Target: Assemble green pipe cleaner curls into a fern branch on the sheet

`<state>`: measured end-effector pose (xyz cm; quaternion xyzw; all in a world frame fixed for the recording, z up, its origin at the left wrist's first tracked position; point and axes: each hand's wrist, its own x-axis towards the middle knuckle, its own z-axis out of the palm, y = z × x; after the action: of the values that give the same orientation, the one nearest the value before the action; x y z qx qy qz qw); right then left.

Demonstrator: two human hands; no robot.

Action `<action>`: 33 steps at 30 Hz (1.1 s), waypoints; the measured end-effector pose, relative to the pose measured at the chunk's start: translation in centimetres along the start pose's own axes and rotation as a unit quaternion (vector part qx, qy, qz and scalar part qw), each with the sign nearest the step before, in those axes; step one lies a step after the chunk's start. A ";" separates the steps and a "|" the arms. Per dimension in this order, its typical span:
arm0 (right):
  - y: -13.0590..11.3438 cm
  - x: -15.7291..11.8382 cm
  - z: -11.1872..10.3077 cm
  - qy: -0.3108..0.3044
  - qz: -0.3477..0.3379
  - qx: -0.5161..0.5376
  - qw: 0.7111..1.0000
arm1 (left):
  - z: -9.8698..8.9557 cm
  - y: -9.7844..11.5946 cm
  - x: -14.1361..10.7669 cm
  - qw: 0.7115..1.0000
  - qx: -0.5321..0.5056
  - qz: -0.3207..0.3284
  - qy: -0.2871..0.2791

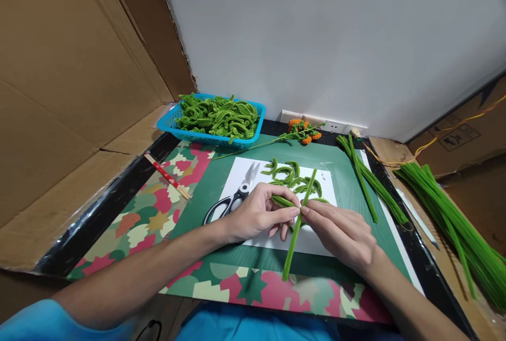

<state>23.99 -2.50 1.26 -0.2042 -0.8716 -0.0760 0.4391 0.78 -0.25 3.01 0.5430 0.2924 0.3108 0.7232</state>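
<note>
My left hand (266, 212) and my right hand (342, 230) meet over a white sheet (231, 175), both pinching green pipe cleaners. One straight pipe cleaner (291, 249) runs upright between my fingertips, its lower end reaching toward me. A second green piece (281, 201) lies crosswise under my left fingers; where the two cross is partly hidden by my fingertips. Just beyond my hands, several curled green pipe-cleaner pieces (285, 174) rest on the sheet. Black-handled scissors (241, 191) lie beside my left hand with the blades slightly apart.
A blue basket (168, 122) heaped with curled green pieces stands at the back left. Near the wall lies an orange pipe-cleaner flower stem (302, 131). Green bundles (369, 177) and a larger bunch (454, 214) are on the right, red-wrapped chopsticks (166, 175) on the left.
</note>
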 end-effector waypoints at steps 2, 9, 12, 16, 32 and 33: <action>-0.1 -0.1 0.2 -0.001 0.010 -0.009 1.000 | 0.1 0.0 0.0 1.000 0.005 0.019 0.004; -0.5 0.1 0.6 -0.002 0.025 -0.013 1.000 | 0.1 0.1 -0.2 0.995 0.079 0.050 0.030; -0.7 0.3 0.7 -0.014 0.045 -0.023 0.999 | 0.3 0.4 -0.4 0.989 0.120 0.065 0.049; -1.2 1.1 0.7 0.001 0.091 -0.011 0.996 | 0.8 0.7 -0.7 0.978 0.162 0.110 0.073; -3.6 3.2 -0.3 0.002 0.478 0.434 0.764 | 0.1 1.0 -0.9 0.644 0.542 0.535 0.063; -3.4 3.3 -0.3 -0.010 0.508 0.484 0.712 | 0.1 1.2 -0.9 0.613 0.568 0.545 0.058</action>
<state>21.01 -4.67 4.22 -0.3768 -0.5582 0.5929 0.4415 0.14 -0.71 4.28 0.8854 0.1019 0.4506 -0.0517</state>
